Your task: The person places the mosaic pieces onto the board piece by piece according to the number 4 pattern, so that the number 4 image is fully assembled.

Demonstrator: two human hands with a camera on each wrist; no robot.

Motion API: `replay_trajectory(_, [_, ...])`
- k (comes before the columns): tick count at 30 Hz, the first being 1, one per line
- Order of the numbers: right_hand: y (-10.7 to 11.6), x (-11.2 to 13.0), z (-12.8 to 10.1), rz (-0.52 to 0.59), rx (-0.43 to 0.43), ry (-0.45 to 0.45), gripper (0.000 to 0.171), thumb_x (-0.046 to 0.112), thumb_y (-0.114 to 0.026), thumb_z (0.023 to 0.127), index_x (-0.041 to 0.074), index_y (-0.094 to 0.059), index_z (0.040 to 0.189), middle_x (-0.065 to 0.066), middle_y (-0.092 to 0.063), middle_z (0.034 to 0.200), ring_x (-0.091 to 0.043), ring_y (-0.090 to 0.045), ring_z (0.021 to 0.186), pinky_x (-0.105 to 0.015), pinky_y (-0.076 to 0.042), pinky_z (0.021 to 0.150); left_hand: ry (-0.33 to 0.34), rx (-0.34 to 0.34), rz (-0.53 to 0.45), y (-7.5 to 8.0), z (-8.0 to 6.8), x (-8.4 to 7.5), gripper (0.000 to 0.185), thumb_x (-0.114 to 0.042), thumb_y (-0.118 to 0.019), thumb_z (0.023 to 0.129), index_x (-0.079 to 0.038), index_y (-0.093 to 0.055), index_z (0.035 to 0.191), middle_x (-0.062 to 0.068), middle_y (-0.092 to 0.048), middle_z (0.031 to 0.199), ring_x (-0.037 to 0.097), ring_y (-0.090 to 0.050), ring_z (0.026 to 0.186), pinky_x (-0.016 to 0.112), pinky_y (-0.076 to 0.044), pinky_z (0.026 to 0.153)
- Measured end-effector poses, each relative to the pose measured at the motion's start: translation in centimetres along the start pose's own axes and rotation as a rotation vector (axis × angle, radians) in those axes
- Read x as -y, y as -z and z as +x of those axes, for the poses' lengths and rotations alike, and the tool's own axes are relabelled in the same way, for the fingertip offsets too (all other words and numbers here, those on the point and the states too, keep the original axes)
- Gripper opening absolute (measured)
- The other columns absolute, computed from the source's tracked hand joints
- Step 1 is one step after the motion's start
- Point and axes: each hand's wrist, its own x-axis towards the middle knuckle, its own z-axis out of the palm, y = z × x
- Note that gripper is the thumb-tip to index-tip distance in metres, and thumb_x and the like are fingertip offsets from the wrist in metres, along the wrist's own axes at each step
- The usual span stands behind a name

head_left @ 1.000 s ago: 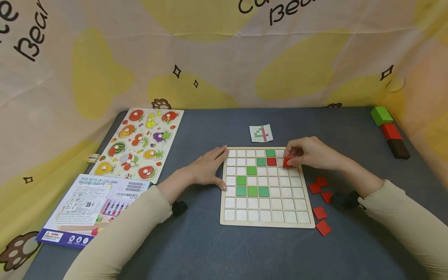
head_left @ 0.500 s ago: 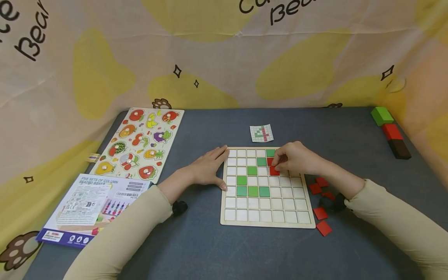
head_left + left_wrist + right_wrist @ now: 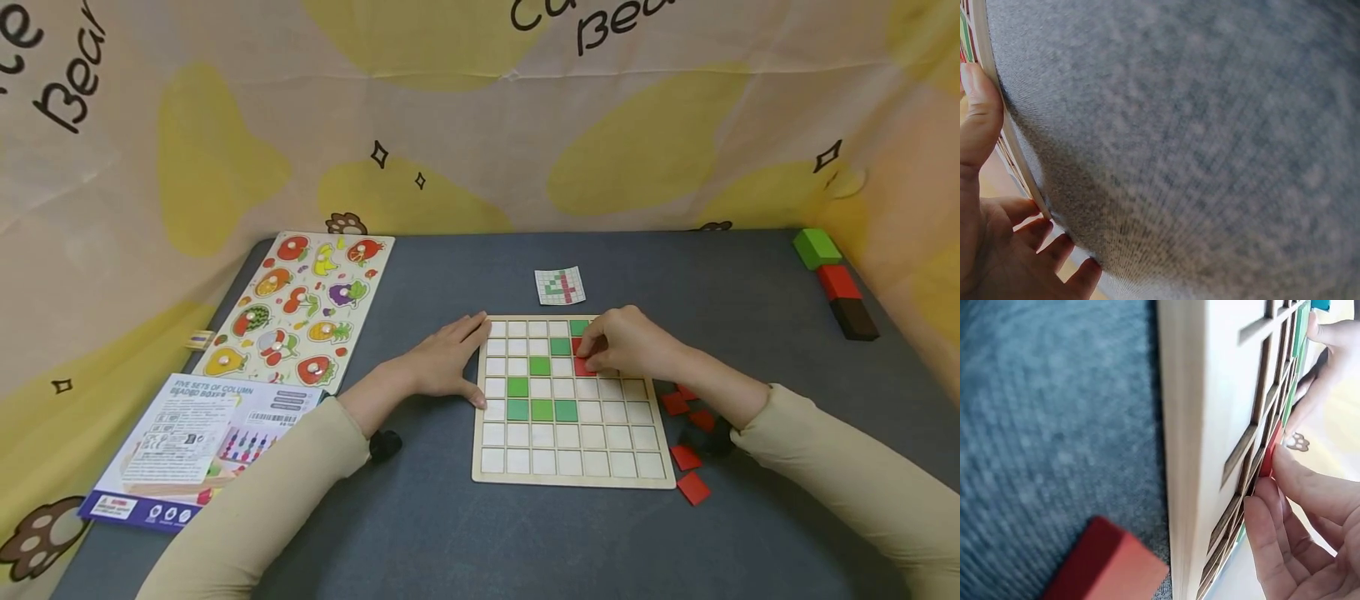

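A wooden grid board [image 3: 570, 483] with white cells lies flat on the table. Several green tiles [image 3: 540, 410] sit in its cells. My left hand [image 3: 442, 357] rests along the board's left edge, fingers spread; the left wrist view shows the thumb [image 3: 982, 119] over the rim. My right hand [image 3: 637, 343] pinches a red tile [image 3: 582, 367] at a cell in the third row, under another red tile [image 3: 576, 345] partly covered by the fingers. In the right wrist view the thumb is against the held red tile [image 3: 1270, 450]; whether it is fully seated, I cannot tell.
Several loose red tiles [image 3: 693, 488] lie right of the board. Behind it is a small pattern card [image 3: 559, 286]. A fruit puzzle board [image 3: 307, 304] and a printed box [image 3: 202, 450] occupy the left side. Green, red and dark blocks [image 3: 838, 282] line the far right edge.
My right hand has carried the red tile left and slightly nearer, from the board's right side to the cell below the other red tile. The left hand has stayed put.
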Motion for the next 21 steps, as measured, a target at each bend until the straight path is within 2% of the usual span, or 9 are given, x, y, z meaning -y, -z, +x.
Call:
replay_trajectory(8, [0.4, -0.4, -0.5, 0.014, 0.010, 0.047, 0.012, 0.006, -0.081, 0.078, 0.015, -0.077, 0.086, 0.003, -0.074, 0.083, -0.007, -0.064, 0.074, -0.023, -0.052, 0.067, -0.006, 0.005, 0.002, 0.0, 0.0, -0.1, 0.119, -0.055, -0.078, 0.077, -0.012, -0.005, 0.161, 0.007, 0.005, 0.170, 0.032, -0.001, 0.158, 0.057, -0.016, 0.124])
replay_trajectory(11, [1.1, -1.1, -1.2, 0.018, 0.020, 0.031, 0.012, 0.007, -0.080, 0.080, 0.017, -0.076, 0.084, 0.004, -0.072, 0.080, -0.008, -0.062, 0.072, -0.023, -0.051, 0.067, -0.005, 0.006, 0.000, 0.0, 0.0, -0.1, 0.119, -0.055, -0.078, 0.077, -0.012, -0.005, 0.161, 0.007, 0.004, 0.170, 0.032, -0.001, 0.158, 0.057, -0.016, 0.125])
replay_trajectory(18, [3.3, -4.9, -3.8, 0.063, 0.109, -0.040, 0.008, 0.017, -0.079, 0.083, 0.019, -0.073, 0.088, 0.005, -0.070, 0.079, -0.004, -0.061, 0.072, -0.020, -0.051, 0.067, -0.002, 0.009, -0.004, 0.1, 0.0, -0.1, 0.119, -0.054, -0.078, 0.077, -0.011, -0.005, 0.160, 0.008, 0.004, 0.170, 0.032, -0.001, 0.158, 0.057, -0.015, 0.125])
replay_trajectory(21, [4.1, -6.6, -4.8, 0.098, 0.165, -0.062, 0.015, 0.024, -0.080, 0.082, 0.018, -0.072, 0.093, 0.005, -0.068, 0.081, -0.002, -0.060, 0.074, -0.020, -0.051, 0.068, -0.004, 0.007, -0.004, 0.1, -0.1, -0.1, 0.118, -0.053, -0.078, 0.077, -0.011, -0.005, 0.160, 0.008, 0.004, 0.170, 0.032, -0.001, 0.158, 0.056, -0.015, 0.125])
